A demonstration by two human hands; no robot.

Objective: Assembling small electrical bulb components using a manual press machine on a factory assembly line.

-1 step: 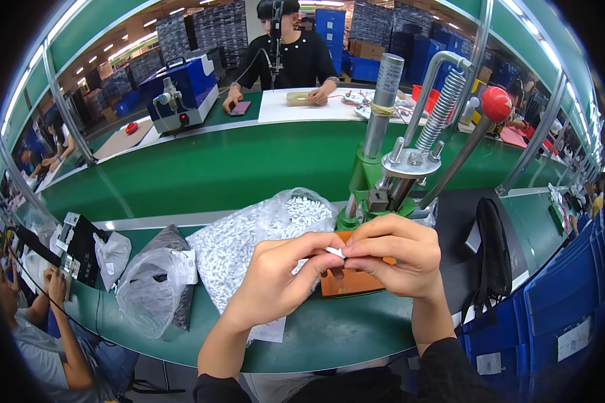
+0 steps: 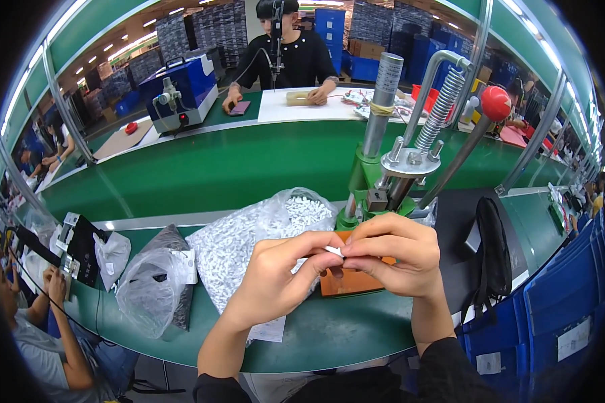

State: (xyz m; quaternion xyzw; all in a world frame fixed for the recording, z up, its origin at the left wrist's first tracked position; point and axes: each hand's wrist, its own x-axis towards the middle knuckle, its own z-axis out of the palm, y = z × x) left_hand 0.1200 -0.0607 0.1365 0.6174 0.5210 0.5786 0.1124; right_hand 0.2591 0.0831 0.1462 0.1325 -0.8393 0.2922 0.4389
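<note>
Between my two hands is a small white plastic piece, pinched at its left by my left hand and at its right end by my right hand. Both hands are closed on it, thumbs against forefingers, and the fingertips cover much of it. They hover over an orange tray in front of a green hand press. A clear bag of many small white pieces lies open behind my left hand.
Left of it lies a bag of dark small parts. The press's red-knobbed lever rises at right, near a black pouch. Blue bins stand at the right edge. Across the green belt a person in black works.
</note>
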